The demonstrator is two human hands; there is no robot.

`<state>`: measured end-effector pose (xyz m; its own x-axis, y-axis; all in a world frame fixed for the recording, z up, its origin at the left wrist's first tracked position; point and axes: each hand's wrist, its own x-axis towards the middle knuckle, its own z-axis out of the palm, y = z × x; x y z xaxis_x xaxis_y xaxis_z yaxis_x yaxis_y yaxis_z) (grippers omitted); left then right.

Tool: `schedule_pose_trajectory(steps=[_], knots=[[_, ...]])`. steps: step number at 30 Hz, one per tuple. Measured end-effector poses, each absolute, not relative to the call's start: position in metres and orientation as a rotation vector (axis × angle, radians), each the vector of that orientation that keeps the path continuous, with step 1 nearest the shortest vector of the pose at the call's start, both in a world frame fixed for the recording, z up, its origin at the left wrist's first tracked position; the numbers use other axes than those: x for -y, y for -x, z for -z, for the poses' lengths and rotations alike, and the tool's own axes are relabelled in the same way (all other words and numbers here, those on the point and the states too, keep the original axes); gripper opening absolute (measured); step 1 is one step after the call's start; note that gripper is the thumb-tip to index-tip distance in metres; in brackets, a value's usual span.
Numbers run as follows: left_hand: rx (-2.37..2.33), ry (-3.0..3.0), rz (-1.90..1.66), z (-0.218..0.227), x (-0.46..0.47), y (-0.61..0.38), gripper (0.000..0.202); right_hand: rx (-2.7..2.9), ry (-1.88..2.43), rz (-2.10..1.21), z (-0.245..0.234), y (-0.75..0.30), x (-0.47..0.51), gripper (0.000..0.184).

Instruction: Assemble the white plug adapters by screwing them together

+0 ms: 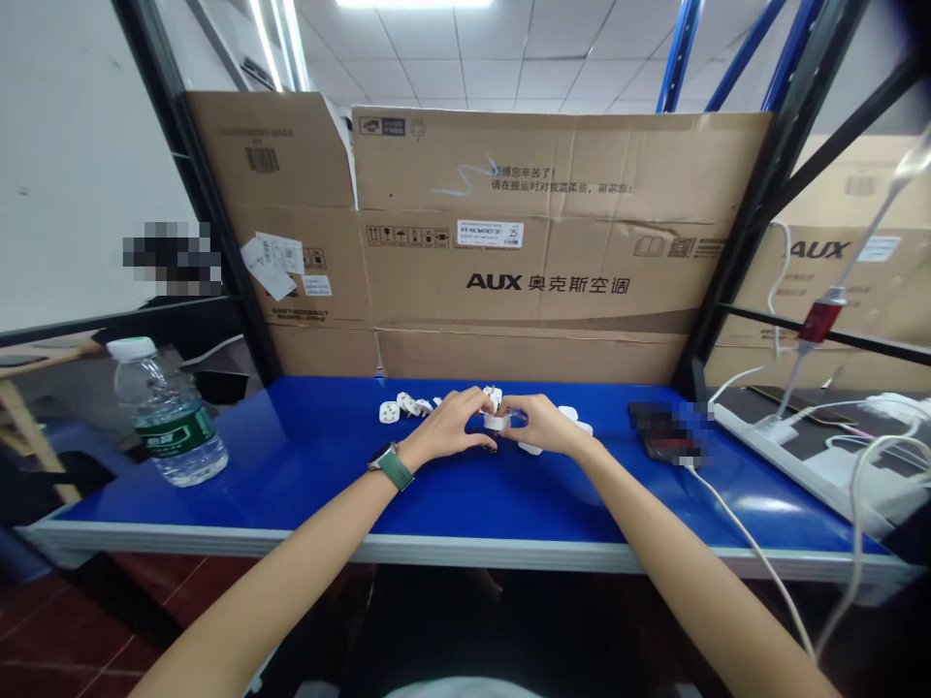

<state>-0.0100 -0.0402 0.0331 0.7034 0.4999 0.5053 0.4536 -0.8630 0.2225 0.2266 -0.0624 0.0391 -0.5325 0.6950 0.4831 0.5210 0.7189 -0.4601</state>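
Note:
In the head view, a small white plug adapter (497, 422) is between my two hands, just above the blue tabletop. The fingers and thumb of my right hand (545, 424) pinch it from the right. My left hand (455, 424), below a watch with a green strap (395, 467), curls around its left side, fingertips against it. Part of the adapter is hidden by the fingers. Another white plug piece (493, 396) shows just beyond the fingertips. Several white plug adapters (390, 412) lie left of my left hand. White pieces (568, 413) lie partly hidden behind my right hand.
A water bottle (169, 417) stands at the left of the blue table (305, 504). At the right lie a phone (665, 433) with a cable and a white power strip (792, 465). Cardboard (545, 242) walls the back. A person (175, 267) is beyond the left side.

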Motion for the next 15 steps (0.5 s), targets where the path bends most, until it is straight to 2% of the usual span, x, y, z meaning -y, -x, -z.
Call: schedule_pose_trajectory(steps=[5,10,15], knots=[[-0.83,-2.842,-0.912,-0.033,0.04,0.01,0.046,2.165,1.049,-0.319,-0.042,-0.226,0.065,0.015],[-0.86,-2.841,-0.991,-0.032,0.04,0.009,0.044,2.017,1.207,-0.362,-0.04,-0.221,0.063,0.02],[-0.878,-2.793,-1.097,-0.029,0.04,0.006,0.036,1.986,1.188,-0.365,-0.034,-0.214,0.061,0.023]])
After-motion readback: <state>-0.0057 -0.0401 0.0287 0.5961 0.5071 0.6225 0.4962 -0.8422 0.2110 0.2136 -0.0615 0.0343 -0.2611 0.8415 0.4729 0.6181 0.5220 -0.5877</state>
